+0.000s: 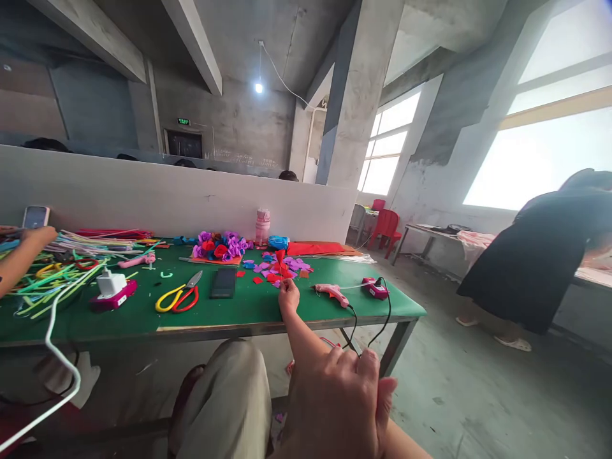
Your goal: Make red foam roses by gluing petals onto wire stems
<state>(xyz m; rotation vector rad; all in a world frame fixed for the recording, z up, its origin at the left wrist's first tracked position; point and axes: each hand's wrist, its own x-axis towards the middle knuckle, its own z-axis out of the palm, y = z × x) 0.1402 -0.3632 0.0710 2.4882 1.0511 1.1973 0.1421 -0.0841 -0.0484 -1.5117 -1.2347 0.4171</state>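
Note:
My right hand [288,294] reaches out to the green table [248,309] and pinches the stem of a red felt flower [280,260], held upright over loose purple and red felt scraps [275,271]. My left hand [335,401] is close to the camera, back up, resting over my right forearm. Its fingers curl away from view, so anything in them is hidden. A pink glue gun [331,293] lies just right of my right hand, its cord running to a pink plug block [375,288].
Yellow-and-red scissors [179,298], a black phone [223,282], a felt flower bunch [220,245] and a pink bottle [262,226] sit on the table. Another person's hand [23,255] works among pipe cleaners [71,261] at the left. A person in black [540,268] bends over at the right.

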